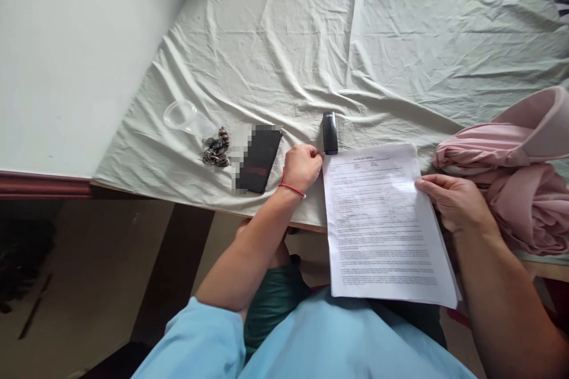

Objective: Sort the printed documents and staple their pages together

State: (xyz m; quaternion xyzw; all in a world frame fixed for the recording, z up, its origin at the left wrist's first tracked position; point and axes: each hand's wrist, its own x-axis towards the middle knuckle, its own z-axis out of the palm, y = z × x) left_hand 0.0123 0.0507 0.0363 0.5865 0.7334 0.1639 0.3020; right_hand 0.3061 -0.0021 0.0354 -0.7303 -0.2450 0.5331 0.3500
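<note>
A plain white wall (75, 59) rises beside the cloth-covered table (293, 29), above a pale floor (89, 284) with a dark band (171, 272).

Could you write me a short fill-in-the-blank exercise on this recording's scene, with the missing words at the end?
1. The band worn just behind the left hand is ____.
2. The right hand pinches the printed sheets at their ____ edge.
3. The bundled cloth beyond the right hand is ____.
4. Seen from the wearer's side, the flat dark phone lies to the ____ of the left hand.

Missing words: right answers in order are red; right; pink; left.
</note>
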